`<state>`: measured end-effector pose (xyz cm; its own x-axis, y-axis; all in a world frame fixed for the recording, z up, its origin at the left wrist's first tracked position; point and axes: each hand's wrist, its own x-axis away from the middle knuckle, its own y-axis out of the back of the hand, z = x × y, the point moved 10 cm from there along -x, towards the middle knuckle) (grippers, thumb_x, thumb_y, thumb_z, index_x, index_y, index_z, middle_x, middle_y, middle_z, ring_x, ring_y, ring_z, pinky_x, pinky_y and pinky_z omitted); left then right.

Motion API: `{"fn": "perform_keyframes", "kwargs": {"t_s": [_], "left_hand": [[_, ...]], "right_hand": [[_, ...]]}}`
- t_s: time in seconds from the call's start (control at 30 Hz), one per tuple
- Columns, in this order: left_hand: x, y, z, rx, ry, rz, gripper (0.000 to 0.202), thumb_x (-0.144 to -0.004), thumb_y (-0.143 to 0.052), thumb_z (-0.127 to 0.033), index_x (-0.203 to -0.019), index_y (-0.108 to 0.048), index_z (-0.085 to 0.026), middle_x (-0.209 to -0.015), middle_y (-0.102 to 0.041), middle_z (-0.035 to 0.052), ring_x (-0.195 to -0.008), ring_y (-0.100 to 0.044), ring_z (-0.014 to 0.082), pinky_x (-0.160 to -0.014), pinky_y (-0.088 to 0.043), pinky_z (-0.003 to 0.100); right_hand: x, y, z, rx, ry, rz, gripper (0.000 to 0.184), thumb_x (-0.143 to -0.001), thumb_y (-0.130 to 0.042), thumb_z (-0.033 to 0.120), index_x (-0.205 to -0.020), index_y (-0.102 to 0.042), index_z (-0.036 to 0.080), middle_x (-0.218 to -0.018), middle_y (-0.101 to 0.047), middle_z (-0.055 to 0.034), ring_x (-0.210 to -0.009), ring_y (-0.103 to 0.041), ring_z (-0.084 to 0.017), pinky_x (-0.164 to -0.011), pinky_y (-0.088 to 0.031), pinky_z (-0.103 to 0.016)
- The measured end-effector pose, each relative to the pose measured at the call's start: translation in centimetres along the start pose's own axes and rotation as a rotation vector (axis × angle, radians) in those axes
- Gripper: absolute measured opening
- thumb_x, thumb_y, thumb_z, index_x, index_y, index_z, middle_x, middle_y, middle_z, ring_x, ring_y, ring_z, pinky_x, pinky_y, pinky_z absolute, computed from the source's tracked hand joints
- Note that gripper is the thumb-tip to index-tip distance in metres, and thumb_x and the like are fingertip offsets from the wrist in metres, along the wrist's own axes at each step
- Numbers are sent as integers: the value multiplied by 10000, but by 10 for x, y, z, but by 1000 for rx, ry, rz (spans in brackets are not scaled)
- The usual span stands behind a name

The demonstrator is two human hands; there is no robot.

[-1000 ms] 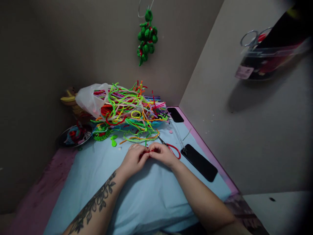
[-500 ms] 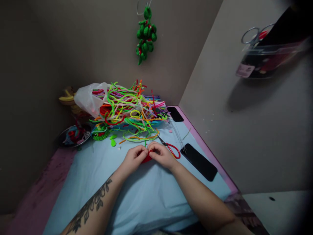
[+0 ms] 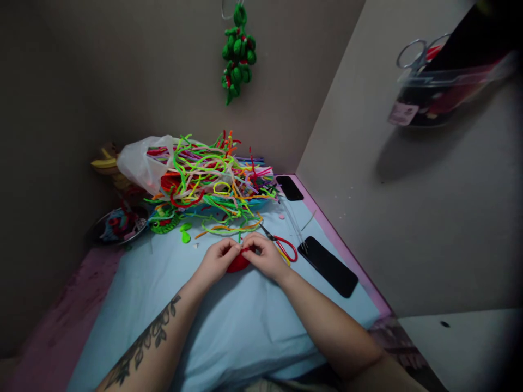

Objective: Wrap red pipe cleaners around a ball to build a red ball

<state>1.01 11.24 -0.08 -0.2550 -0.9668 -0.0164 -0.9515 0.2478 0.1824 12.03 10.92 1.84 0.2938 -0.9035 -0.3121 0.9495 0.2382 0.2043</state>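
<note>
My left hand (image 3: pixel 219 258) and my right hand (image 3: pixel 263 255) meet fingertip to fingertip over a red fuzzy piece (image 3: pixel 237 264), apparently of pipe cleaner. Both pinch its upper edge, and a short green stem (image 3: pixel 239 237) pokes up just behind the fingers. Much of the red piece is hidden by the hands. Red-handled scissors (image 3: pixel 286 247) lie just beyond my right hand, with a bit of yellow beside them. Past my left hand are small bright-green leaf shapes (image 3: pixel 186 236).
A large heap of coloured pipe cleaners (image 3: pixel 212 174) spills from a white plastic bag (image 3: pixel 141 163) at the back. Two black phones (image 3: pixel 329 267) lie on the right. A metal bowl (image 3: pixel 98 231) stands at left. Green braided pieces (image 3: pixel 239 51) hang on the wall.
The whole view has shifted slightly, with everything a little further left and up. More of the red piece shows below the fingers, which still pinch it.
</note>
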Motion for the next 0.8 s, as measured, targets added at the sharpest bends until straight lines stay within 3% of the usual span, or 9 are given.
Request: {"fn": "perform_keyframes", "kwargs": {"t_s": [0.1,0.17,0.3,0.43,0.6,0.8], "left_hand": [[0,19,-9,-94,-124,-172,250,-823,-514,-384,-925,-590,-169,-861,-625,34,-761,-570,157,-682,-456,274],[1,31,-11,-175,-190,-277,283,-839,-494,-369,-1039,-561,-180,-1017,-616,68,-914,-577,185,-790,-460,314],[2,42,-5,-350,-272,-424,313,-817,-545,-333,-1096,-547,-192,-1092,-579,80,-1043,-530,211,-907,-417,364],[-1,49,16,-299,-192,-528,268,-845,-499,-302,-1066,-546,-159,-1079,-571,106,-955,-554,195,-870,-432,350],[6,50,13,-258,-168,-585,187,-848,-496,-285,-971,-573,-167,-982,-601,88,-924,-559,193,-841,-434,334],[26,55,19,-72,-42,-746,200,-786,-567,-217,-974,-526,-163,-1061,-563,104,-979,-546,187,-884,-406,333]], "right_hand": [[-5,11,-28,-99,-102,-72,92,-730,-628,269,-754,-576,197,-800,-567,-13,-764,-533,-159,-714,-426,-286],[-7,22,-55,-229,-212,-164,160,-715,-623,319,-775,-535,199,-718,-546,11,-655,-512,-140,-633,-421,-268],[-11,31,-83,-259,-241,-248,196,-755,-529,384,-830,-484,208,-700,-533,18,-613,-504,-135,-590,-423,-259],[-10,22,-81,-193,-190,-227,222,-747,-544,374,-885,-514,203,-785,-579,-8,-730,-549,-155,-695,-456,-278],[-5,18,-69,-81,-155,-255,221,-770,-500,343,-930,-537,195,-839,-603,-29,-778,-552,-169,-759,-454,-300],[-2,16,-57,-15,-204,-281,96,-716,-532,291,-739,-576,209,-693,-597,-3,-743,-540,-185,-778,-439,-318]]}}
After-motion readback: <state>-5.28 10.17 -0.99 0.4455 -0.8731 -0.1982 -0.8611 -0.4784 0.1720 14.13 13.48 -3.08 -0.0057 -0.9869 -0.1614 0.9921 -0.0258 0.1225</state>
